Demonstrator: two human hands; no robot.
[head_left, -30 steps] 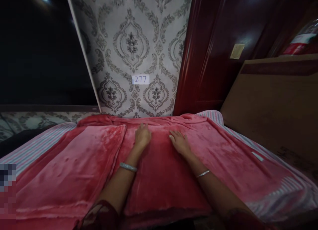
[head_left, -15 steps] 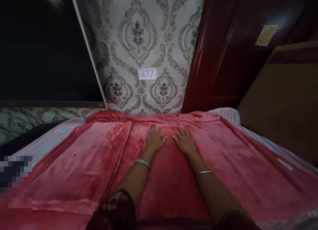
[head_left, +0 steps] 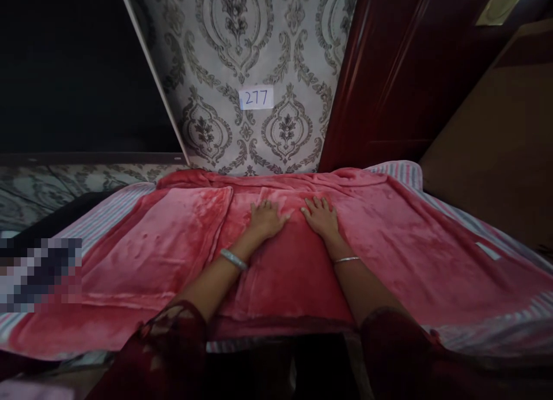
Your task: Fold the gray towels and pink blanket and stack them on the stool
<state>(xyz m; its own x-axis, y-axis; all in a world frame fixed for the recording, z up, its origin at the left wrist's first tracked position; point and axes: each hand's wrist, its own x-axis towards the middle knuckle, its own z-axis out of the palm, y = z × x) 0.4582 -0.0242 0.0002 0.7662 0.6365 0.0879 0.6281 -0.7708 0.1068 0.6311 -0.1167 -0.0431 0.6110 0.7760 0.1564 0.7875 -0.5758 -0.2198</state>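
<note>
A plush red-pink blanket (head_left: 298, 273) lies spread over the surface before me, with its left part folded over in a flap (head_left: 173, 239). My left hand (head_left: 266, 218) rests palm down on the blanket's middle section, fingers apart and the thumb pointing right. Beside it, my right hand (head_left: 322, 217) also presses flat on the blanket, fingers spread. A gap of blanket separates the two hands. Neither holds anything. Each wrist wears a bangle. A small white label (head_left: 488, 251) shows on the blanket's right part.
Under the blanket is a striped cloth (head_left: 432, 195), showing at the sides. A dark screen (head_left: 86, 72) stands at the left against patterned wallpaper (head_left: 235, 54) bearing a paper marked 277 (head_left: 256, 97). Right of it are a dark red door (head_left: 389, 83) and a brown panel (head_left: 496, 141).
The view has tilted down, so the blanket's near edge now shows. Both hands stay flat on the blanket; the left hand's fingers look slightly more bent.
</note>
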